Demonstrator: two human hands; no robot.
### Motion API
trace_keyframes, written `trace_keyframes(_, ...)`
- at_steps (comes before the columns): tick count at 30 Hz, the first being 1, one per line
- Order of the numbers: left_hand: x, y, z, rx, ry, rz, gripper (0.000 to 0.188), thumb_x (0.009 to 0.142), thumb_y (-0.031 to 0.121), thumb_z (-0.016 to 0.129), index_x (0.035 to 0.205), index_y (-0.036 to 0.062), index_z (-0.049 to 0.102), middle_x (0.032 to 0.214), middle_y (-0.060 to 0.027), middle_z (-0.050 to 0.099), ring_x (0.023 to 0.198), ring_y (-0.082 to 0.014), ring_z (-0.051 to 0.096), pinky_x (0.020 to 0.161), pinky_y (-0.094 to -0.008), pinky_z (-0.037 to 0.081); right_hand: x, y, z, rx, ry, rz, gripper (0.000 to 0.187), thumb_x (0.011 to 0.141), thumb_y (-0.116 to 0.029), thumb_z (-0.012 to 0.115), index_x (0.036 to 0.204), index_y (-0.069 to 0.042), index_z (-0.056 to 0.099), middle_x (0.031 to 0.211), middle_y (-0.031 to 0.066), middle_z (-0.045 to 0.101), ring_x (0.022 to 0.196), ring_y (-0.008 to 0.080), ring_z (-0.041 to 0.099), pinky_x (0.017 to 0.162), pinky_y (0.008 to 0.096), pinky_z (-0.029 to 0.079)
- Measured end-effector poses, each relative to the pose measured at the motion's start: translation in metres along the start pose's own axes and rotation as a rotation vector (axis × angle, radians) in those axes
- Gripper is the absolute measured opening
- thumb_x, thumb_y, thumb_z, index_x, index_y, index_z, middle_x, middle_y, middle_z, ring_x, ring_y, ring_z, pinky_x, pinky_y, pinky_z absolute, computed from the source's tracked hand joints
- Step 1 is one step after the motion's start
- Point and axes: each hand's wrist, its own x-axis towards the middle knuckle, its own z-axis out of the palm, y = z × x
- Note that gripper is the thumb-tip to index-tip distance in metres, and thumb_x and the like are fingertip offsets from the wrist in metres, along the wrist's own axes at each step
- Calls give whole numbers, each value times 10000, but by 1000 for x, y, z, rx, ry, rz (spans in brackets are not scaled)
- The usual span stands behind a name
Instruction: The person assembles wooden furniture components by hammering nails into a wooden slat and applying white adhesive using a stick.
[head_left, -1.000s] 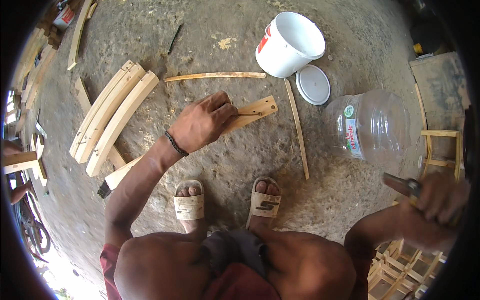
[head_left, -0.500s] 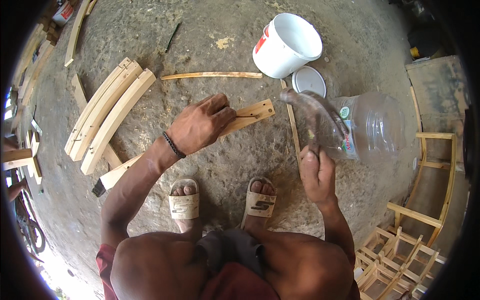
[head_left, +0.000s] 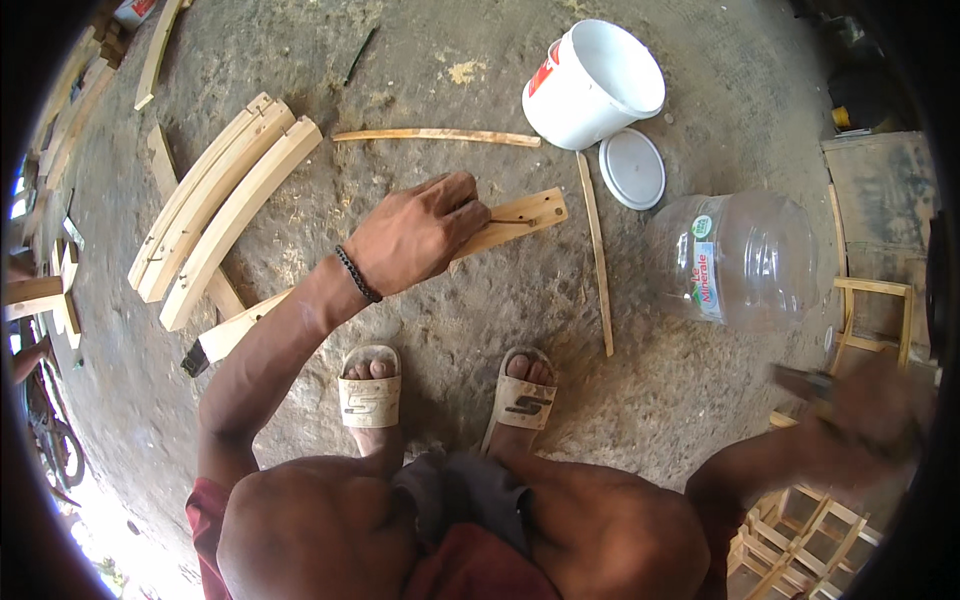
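Observation:
My left hand (head_left: pixel 420 230) is closed, pinching a nail (head_left: pixel 515 220) that lies at a low slant over the far right end of a wooden strip (head_left: pixel 530 212). Several dark holes or nail heads show in that end. The strip runs under my left forearm, and its near left end (head_left: pixel 225 340) has a dark piece on it. Far out to the right, smeared by motion, my right hand (head_left: pixel 875 415) grips a hammer (head_left: pixel 800 382); only part of the hammer can be made out.
Curved wooden pieces (head_left: pixel 215 215) with nails in them lie at left. A white bucket (head_left: pixel 560 100), its lid (head_left: pixel 632 170) and a large clear plastic bottle (head_left: pixel 760 260) stand ahead to the right. Thin sticks (head_left: pixel 595 260) lie on the floor. Wooden frames (head_left: pixel 800 540) are at lower right.
My right hand has swung the hammer away to the right, from beside the bottle toward the picture's edge. My left hand still pinches the nail at the strip; the view has shifted slightly.

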Motion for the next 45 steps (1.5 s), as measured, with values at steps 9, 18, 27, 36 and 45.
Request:
trace_keyframes(9, -11, 16, 1, -54, -58, 20, 189, 824, 83, 748, 984, 15, 675, 919, -96, 615, 795, -242, 669, 647, -355, 601, 0, -152, -123, 2168, -1124, 192, 206, 1030, -213, 545, 1080, -31, 626, 816, 81, 622, 645, 151, 564, 548, 303, 432)
trace_keyframes(18, -6, 17, -10, -76, -118, 26, 164, 846, 65, 716, 988, 6, 662, 930, -101, 610, 804, -271, 668, 661, -392, 585, 9, -156, -106, 2221, -775, 345, 172, 1061, -172, 504, 995, -22, 556, 653, -25, 513, 501, 55, 435, 465, 239, 360)
trace_keyframes(27, -7, 16, -11, -74, -129, 19, 177, 852, 85, 728, 988, -1, 654, 957, -112, 612, 823, -282, 667, 681, -389, 586, -4, -152, -135, 2221, -957, 240, 163, 1037, -162, 545, 990, -10, 577, 677, 16, 548, 598, 91, 522, 550, 302, 435)
trace_keyframes(36, -14, 11, -11, -47, -159, 5, 191, 853, 93, 725, 1011, 9, 658, 972, -112, 609, 843, -290, 670, 702, -397, 594, 32, -83, -90, 2315, -691, 644, 168, 1000, -202, 599, 967, -43, 642, 784, 17, 588, 657, 122, 536, 604, 298, 441)
trace_keyframes(45, -6, 13, -5, -16, -123, 62, 188, 870, 105, 692, 1005, 6, 607, 967, -103, 558, 851, -263, 650, 667, -376, 607, -7, -137, -111, 2046, -912, 123, 231, 1032, -239, 550, 951, -38, 629, 718, 0, 558, 591, 103, 508, 540, 275, 410)
